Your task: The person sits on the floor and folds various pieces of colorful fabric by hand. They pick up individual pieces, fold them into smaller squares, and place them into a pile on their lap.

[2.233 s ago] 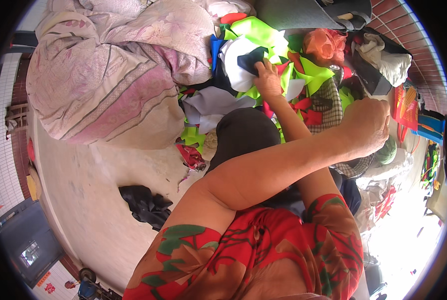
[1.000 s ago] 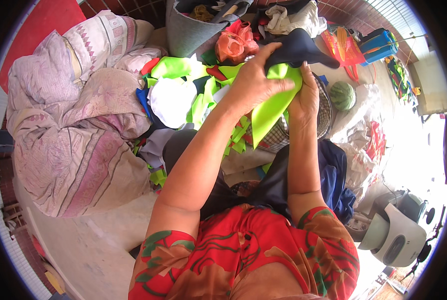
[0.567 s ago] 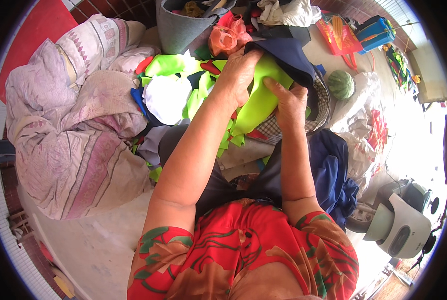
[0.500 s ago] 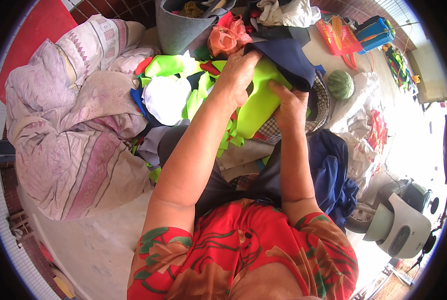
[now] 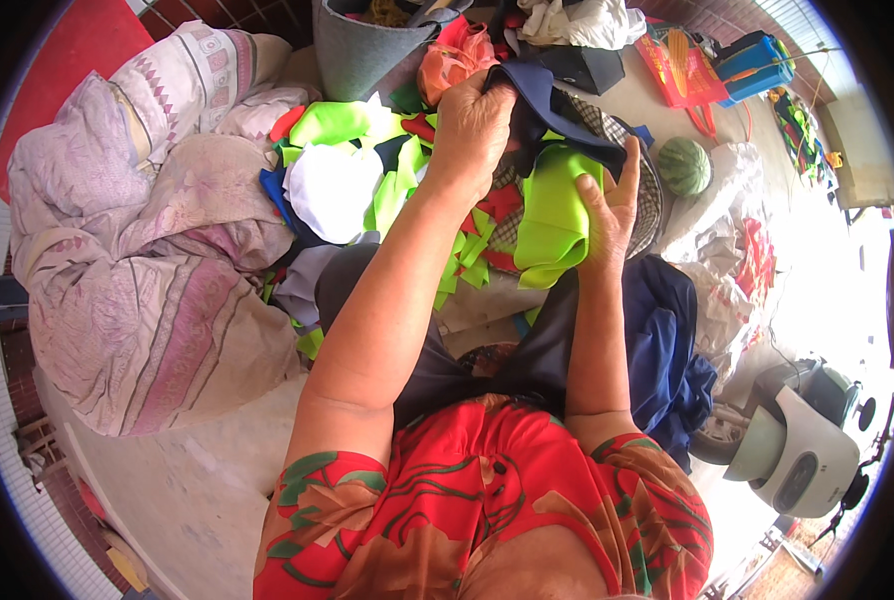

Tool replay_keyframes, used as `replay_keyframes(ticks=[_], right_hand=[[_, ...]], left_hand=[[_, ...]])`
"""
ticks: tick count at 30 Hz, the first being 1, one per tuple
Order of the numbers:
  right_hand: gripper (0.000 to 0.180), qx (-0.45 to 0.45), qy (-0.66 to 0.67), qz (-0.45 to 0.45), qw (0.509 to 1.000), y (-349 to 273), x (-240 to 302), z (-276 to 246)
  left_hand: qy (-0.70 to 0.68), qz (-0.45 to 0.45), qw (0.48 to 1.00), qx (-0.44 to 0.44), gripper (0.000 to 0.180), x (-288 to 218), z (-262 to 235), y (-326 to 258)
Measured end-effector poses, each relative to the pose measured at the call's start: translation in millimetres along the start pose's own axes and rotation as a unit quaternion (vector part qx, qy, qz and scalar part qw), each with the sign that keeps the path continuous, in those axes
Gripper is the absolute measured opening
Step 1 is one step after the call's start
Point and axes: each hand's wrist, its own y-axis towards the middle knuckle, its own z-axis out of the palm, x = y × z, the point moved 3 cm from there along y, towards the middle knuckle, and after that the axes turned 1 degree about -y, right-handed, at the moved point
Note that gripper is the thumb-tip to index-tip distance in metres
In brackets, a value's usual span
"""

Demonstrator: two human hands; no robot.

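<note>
My left hand is closed on one end of a navy cloth piece, lifted above the scraps. That piece stretches across to the fingers of my right hand. A folded lime-green cloth piece hangs from my right hand, pinched under the thumb, with the index finger pointing up. Beneath is a checked cloth-lined container, partly hidden by the hands and cloth. Left of it lies a heap of scraps in lime green, red and dark blue, with a white round cloth piece on top.
A large patterned cloth bundle fills the left. Behind the scraps stand a grey bucket and an orange plastic bag. At right are a watermelon, white sacking, navy cloth and a grey-white scooter.
My left hand has risen slightly, drawing the navy piece away from the lime-green one. The lime-green piece has shifted right with my right hand, whose fingers have spread, uncovering red scraps below.
</note>
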Motion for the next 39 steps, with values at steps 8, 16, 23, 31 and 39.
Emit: replay_keyframes(ticks=[8, 16, 23, 31, 39], right_hand=[[0.085, 0.050, -0.132, 0.016, 0.990, -6.2, -14.7, 2.4], [0.077, 0.054, -0.262, -0.020, 0.963, -0.1, 4.1, 5.4], [0.039, 0.108, -0.241, 0.100, 0.959, 0.8, -26.3, 7.3], [0.037, 0.073, 0.259, 0.271, 0.924, -10.1, -14.5, -4.9], [0.034, 0.018, 0.262, 0.147, 0.954, -5.1, 8.2, -6.1]], left_hand=[[0.086, 0.108, 0.989, 0.052, 0.028, -7.2, 4.6, -2.7], [0.603, 0.224, 0.765, 0.041, 0.020, -13.1, 13.9, -11.9], [0.611, 0.135, 0.765, 0.153, 0.014, -4.5, 15.9, -16.2], [0.330, 0.139, 0.934, 0.016, 0.031, -9.8, -3.9, -1.4], [0.295, -0.056, 0.946, 0.120, 0.061, -3.4, -0.7, -3.6]])
